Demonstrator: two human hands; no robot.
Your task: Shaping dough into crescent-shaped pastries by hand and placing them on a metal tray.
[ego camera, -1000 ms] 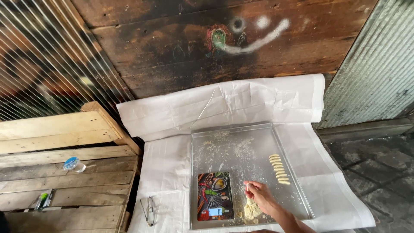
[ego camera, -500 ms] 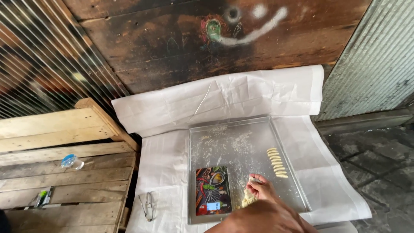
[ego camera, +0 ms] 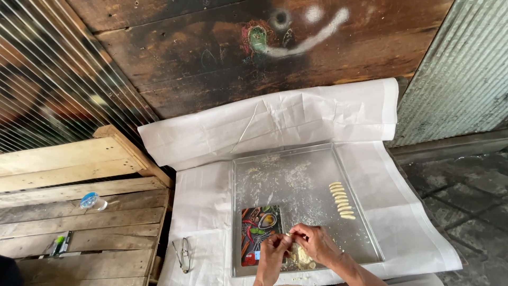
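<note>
Where white paper sheeting (ego camera: 296, 122) fills mid-frame, your shallow flour-dusted metal tray (ego camera: 296, 175) sits lower centre. At its bottom edge your left hand (ego camera: 273, 254) and right hand (ego camera: 316, 242) pinch together on what looks like a small pale dough piece (ego camera: 289, 233), above a dough lump (ego camera: 300, 258).

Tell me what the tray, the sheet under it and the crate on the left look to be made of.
Tray: likely metal, dull grey sheen, flour-dusted, thin raised rim.
Sheet: probably paper, matte white with sharp fold creases.
Crate: bare wood, rough pale planks with visible grain.
</note>
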